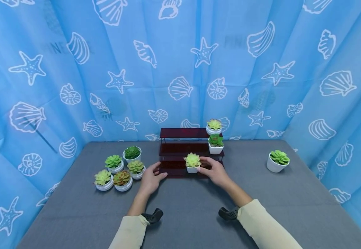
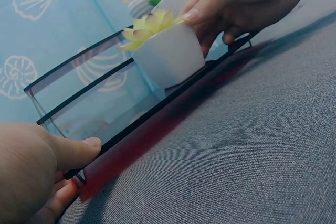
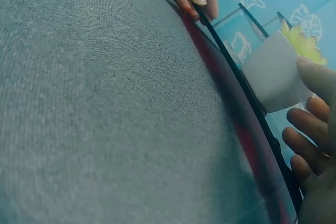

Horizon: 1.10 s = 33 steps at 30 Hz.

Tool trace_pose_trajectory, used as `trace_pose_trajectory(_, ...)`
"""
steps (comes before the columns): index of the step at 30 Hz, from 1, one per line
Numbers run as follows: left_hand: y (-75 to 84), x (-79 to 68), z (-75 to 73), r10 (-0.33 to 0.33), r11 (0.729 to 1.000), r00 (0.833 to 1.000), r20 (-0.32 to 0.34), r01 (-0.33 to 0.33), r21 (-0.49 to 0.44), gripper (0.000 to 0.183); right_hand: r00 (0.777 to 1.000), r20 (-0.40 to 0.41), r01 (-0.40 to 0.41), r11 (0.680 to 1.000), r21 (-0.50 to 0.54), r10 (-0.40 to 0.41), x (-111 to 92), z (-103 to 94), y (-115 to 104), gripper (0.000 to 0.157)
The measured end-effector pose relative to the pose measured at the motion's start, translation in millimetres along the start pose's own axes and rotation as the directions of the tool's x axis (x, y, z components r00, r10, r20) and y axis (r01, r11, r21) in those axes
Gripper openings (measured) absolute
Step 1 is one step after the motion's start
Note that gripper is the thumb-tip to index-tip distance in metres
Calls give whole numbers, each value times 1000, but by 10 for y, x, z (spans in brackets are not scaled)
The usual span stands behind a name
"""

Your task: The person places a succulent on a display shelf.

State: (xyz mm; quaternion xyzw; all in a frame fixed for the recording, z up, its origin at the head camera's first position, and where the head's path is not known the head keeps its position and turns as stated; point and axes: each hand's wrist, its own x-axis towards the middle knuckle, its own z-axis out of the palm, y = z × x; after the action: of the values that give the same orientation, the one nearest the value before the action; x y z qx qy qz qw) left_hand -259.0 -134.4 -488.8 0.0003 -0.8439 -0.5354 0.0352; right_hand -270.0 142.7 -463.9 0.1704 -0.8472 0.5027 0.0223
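Observation:
A three-tier dark red see-through shelf (image 1: 180,149) stands at the back of the table. At its left end my left hand (image 1: 150,179) holds the bottom tier, thumb (image 2: 79,152) on top and fingers underneath. My right hand (image 1: 215,171) pinches a yellow-green succulent in a white squarish pot (image 1: 192,163) from the right side. That pot sits at the bottom tier, its base right at the tier's surface in the left wrist view (image 2: 170,59). Above it, a green succulent in a white pot (image 1: 216,144) is on the middle tier and a pale succulent in a ribbed pot (image 1: 214,127) on the top tier.
Several potted succulents (image 1: 123,180) cluster on the grey table (image 1: 180,214) left of my left hand. Another white-potted succulent (image 1: 277,161) stands alone at the far right. A blue curtain (image 1: 180,69) with shell prints hangs behind and around the table.

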Motion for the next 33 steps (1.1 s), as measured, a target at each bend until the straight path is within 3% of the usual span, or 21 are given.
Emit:
trace_pose_trajectory(7, -17, 25, 3, 3, 1000, 1000, 3, -3, 1, 56, 995, -96, 14, 999, 53, -8, -83, -75, 43, 42)
trace_pose_trajectory(19, -51, 26, -1, -2, 1000, 1000, 1, 2, -2, 55, 975, -221, -6, 1000, -28, -1, -321, -361, 164, 33)
trace_pose_trajectory(24, -43, 9, -3, 2, 1000, 1000, 1, -2, 1, 56, 957, -289, -48, 990, -129, 9, -402, -544, 266, 30)
trace_pose_trajectory(28, -49, 23, 15, 1, 1000, 1000, 1, -1, 3, 56, 939, -340, -33, 973, -230, -49, -479, -740, 277, 27)
trace_pose_trajectory(33, -54, 35, 11, -12, 1000, 1000, 0, 12, 5, 56, 887, -429, 8, 936, -352, -169, -521, -947, 308, 23)
